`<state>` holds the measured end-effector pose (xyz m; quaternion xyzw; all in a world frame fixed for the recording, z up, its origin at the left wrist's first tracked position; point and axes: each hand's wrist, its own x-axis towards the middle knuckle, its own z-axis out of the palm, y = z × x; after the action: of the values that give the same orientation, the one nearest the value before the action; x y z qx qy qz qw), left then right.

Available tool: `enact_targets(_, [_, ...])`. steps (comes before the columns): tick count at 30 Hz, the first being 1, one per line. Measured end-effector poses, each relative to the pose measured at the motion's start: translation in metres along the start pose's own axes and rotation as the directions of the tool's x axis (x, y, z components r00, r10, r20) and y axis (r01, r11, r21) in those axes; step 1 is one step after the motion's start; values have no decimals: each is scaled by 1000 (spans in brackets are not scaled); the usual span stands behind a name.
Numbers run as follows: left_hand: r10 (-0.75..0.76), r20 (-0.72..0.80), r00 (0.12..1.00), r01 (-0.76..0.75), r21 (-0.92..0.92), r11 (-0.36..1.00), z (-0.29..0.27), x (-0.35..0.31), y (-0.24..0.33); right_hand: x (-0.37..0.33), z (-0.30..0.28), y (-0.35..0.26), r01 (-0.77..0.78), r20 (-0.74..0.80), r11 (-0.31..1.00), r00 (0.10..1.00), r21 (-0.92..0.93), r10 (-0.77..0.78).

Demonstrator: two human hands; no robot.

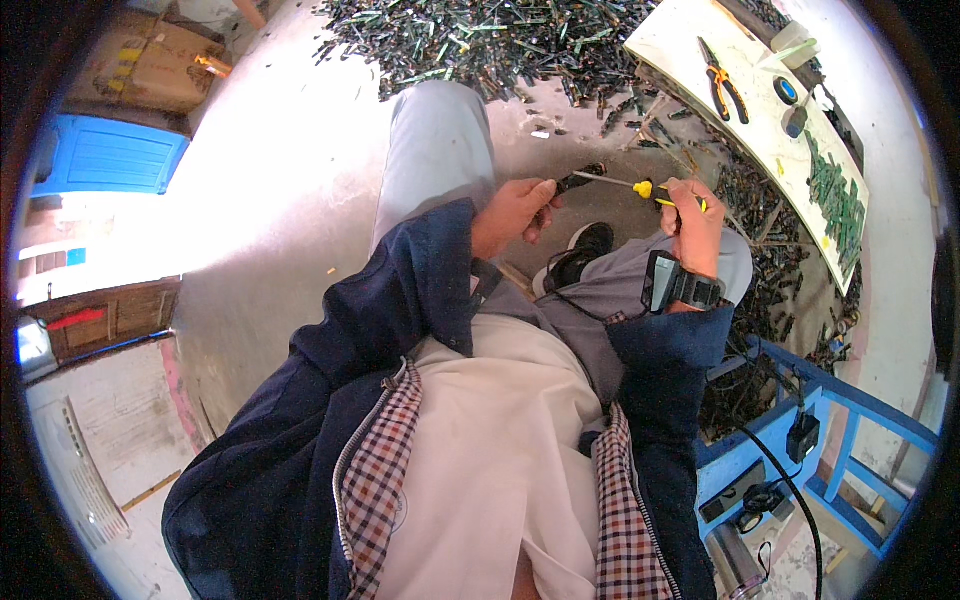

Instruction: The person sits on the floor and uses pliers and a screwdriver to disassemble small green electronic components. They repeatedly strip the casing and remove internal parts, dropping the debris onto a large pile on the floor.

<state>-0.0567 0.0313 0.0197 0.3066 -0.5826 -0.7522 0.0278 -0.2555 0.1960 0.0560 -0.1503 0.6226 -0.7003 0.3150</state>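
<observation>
Between its thumb and fingers, my left hand grips a small dark, narrow piece, pointing up and to the right. My right hand is closed around the handle of a yellow-and-black screwdriver. Its thin metal shaft reaches left, and the tip meets or overlaps the dark piece; whether it is inserted cannot be told. Both hands are held over my knees, above the floor, and a dark shoe shows below them.
A big heap of dark and green pieces covers the far floor. At right, a pale board bears orange-handled pliers, a blue roll and green strips. A blue frame with a black cable stands near right.
</observation>
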Motion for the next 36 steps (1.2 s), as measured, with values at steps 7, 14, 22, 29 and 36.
enact_targets(7, [47,11,999,-48,40,998,-1,1,-3,-3,0,1,78,-88,986,992,-146,-92])
enact_targets(14, [34,8,999,-34,128,991,0,-1,-2,4,0,-2,79,-161,916,975,-393,-153])
enact_targets(22, [33,38,999,-40,170,985,2,0,-4,19,2,-2,67,-103,920,988,-386,-116])
enact_targets(29, [25,20,999,-29,233,972,2,-1,-6,30,3,-4,80,-11,809,994,-583,-106])
enact_targets(36, [10,21,1000,-15,248,969,1,0,-8,37,1,-4,-119,34,911,989,-395,144])
